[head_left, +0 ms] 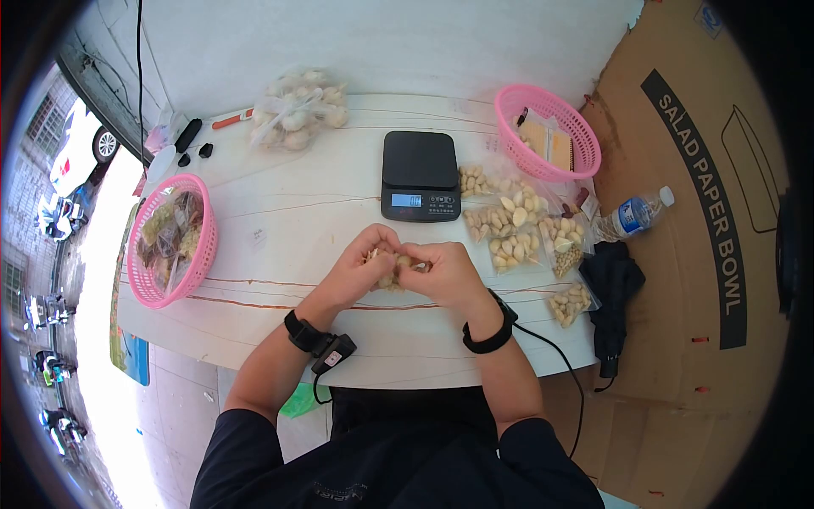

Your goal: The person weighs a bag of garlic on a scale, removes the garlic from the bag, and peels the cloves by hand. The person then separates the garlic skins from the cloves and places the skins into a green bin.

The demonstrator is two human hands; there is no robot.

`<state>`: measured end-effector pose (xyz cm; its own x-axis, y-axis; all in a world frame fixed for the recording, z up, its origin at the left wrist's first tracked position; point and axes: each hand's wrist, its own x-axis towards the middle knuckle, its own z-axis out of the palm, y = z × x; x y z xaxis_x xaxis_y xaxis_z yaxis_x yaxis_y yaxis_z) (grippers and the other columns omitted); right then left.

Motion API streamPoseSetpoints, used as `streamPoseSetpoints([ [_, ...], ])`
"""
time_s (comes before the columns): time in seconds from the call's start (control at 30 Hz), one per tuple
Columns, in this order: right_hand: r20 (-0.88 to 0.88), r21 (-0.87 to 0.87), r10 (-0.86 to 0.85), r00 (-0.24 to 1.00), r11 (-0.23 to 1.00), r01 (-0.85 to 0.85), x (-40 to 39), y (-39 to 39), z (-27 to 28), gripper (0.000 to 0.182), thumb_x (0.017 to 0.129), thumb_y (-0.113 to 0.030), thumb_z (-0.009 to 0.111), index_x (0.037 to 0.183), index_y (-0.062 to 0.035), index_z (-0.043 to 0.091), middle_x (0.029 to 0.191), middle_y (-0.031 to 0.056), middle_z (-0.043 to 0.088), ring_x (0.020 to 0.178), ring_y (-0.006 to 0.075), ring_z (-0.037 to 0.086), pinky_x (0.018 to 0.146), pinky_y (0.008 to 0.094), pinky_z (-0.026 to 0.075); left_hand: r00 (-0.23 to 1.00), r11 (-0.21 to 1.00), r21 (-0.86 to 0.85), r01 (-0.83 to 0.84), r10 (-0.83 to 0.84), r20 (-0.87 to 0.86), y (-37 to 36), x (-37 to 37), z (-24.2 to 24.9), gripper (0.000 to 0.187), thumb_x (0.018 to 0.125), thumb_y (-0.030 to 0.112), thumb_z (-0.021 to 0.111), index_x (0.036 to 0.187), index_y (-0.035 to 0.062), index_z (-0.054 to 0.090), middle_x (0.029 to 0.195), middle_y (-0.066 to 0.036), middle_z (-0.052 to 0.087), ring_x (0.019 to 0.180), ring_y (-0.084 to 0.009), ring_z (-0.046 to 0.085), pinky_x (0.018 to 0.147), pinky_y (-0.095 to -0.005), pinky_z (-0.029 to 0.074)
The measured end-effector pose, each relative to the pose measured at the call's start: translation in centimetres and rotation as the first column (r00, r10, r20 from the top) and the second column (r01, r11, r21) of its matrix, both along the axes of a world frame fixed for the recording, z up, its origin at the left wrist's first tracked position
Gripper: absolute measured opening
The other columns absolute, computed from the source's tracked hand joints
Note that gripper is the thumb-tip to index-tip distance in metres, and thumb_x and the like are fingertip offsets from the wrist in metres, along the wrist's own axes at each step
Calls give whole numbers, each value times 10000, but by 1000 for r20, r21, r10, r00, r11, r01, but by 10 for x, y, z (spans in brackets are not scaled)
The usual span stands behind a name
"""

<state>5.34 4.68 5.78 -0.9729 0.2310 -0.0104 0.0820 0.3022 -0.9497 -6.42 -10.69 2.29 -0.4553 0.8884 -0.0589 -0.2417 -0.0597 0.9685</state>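
My left hand (363,267) and my right hand (443,270) meet over the near middle of the white table. Both have their fingers closed on a small clear bag of pale pieces (390,276), mostly covered by the fingers; the pieces look like garlic cloves. Just beyond the hands lies a black digital scale (420,165) with a lit display and nothing on its plate. To the right of the scale are several clear bags of peeled garlic cloves (514,250), one of them also holding small round beans or seeds (566,261).
At the left stands a pink basket (208,246) of bagged dried goods. A bag of garlic bulbs (297,114) and an orange-handled knife (233,120) lie at the back. On the right are another pink basket (591,140) with a notebook, a water bottle (632,216), a folded umbrella (609,314) and a cardboard box (661,297).
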Motion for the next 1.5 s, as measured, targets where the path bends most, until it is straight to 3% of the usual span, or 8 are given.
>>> streamPoseSetpoints([
  [0.37, -26, -200, -95, 995, 976, 88, -3, -5, -6, 232, 867, -131, 624, 980, 56, 701, 674, -20, 609, 615, 13, 503, 537, 200, 410, 986, 992, 125, -12, -10, 168, -1, -4, 1, 148, 938, 136, 473, 1076, 92, 504, 807, 35, 488, 647, -41, 454, 492, -201, 357],
  [0.43, 8, -333, -77, 997, 940, 75, -4, -1, -7, 269, 921, -113, 551, 1106, 24, 690, 642, -42, 569, 491, 9, 451, 447, 188, 375, 984, 994, 105, -21, 1, 179, 0, -4, 5, 189, 908, 179, 493, 1070, 83, 501, 803, 25, 507, 648, -47, 479, 489, -205, 376],
  [0.63, 69, -581, -35, 997, 811, 69, -3, 11, -14, 280, 957, -201, 514, 1062, 2, 675, 683, 15, 589, 429, 67, 477, 404, 224, 412, 982, 995, 89, -36, 18, 189, 0, -4, 4, 244, 892, 248, 515, 1069, 82, 494, 788, 21, 527, 646, -50, 506, 474, -208, 391],
  [1.07, 62, -634, -258, 964, 736, 238, -7, 12, -13, 286, 962, -277, 563, 1005, -19, 679, 805, 73, 666, 462, 69, 500, 394, 207, 397, 987, 996, 77, -52, 39, 154, 0, -7, 3, 237, 907, 225, 494, 1094, 80, 492, 815, 8, 543, 658, -62, 505, 500, -217, 388],
  [1.17, 62, -590, -293, 954, 760, 272, -8, 13, -15, 259, 940, -283, 584, 1001, -48, 673, 797, 60, 665, 472, 87, 511, 427, 217, 393, 979, 990, 103, -93, 72, 192, 0, -5, 6, 150, 945, 161, 485, 1070, 83, 511, 765, 42, 451, 647, -44, 444, 502, -214, 368],
  [1.27, -13, -284, -406, 914, 878, 386, -9, 12, -21, 273, 916, -300, 628, 960, -35, 676, 816, 68, 688, 571, 94, 573, 519, 253, 454, 970, 986, 113, -123, 95, 223, 0, -7, 11, 126, 950, 171, 491, 1044, 88, 508, 782, 23, 486, 646, -49, 451, 498, -216, 365],
  [1.33, -8, 180, -387, 922, 907, 382, -6, 11, -17, 305, 853, -314, 681, 967, -32, 670, 796, 76, 680, 674, 169, 639, 611, 314, 493, 970, 985, 121, -121, 91, 227, 1, -10, 8, 123, 962, 191, 496, 1032, 91, 506, 788, 15, 497, 642, -51, 452, 497, -216, 363],
  [1.5, 88, 416, -307, 948, 876, 245, -7, 9, -24, 327, 812, -302, 694, 998, -35, 665, 819, 111, 673, 760, 273, 664, 665, 365, 512, 972, 986, 101, -133, 110, 209, 1, -8, 10, 206, 1002, 303, 514, 1004, 97, 504, 781, 6, 500, 623, -56, 445, 488, -213, 354],
])
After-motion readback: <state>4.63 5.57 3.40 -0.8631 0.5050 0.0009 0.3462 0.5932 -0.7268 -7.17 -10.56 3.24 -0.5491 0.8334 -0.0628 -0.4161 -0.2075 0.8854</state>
